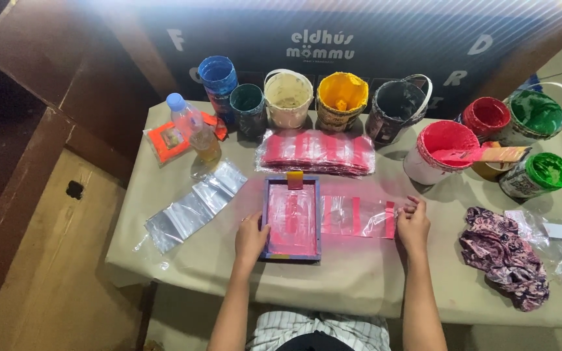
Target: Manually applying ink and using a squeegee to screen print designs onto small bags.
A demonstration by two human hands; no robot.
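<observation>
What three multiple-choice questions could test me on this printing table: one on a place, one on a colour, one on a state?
1. Where is the left hand?
A. on the small framed screen
B. on the bottle
C. in a bucket

2. What colour is the paint in the bucket at the middle of the back row?
A. yellow
B. purple
C. black

3. What is the right hand doing?
A. pinching the printed clear bag
B. resting flat on the cloth
C. gripping a spatula

Answers: 1 A, its fingers rest on the frame's left edge. 2 A, its inside shows yellow. 3 A, its fingers close on the bag's right end.
</observation>
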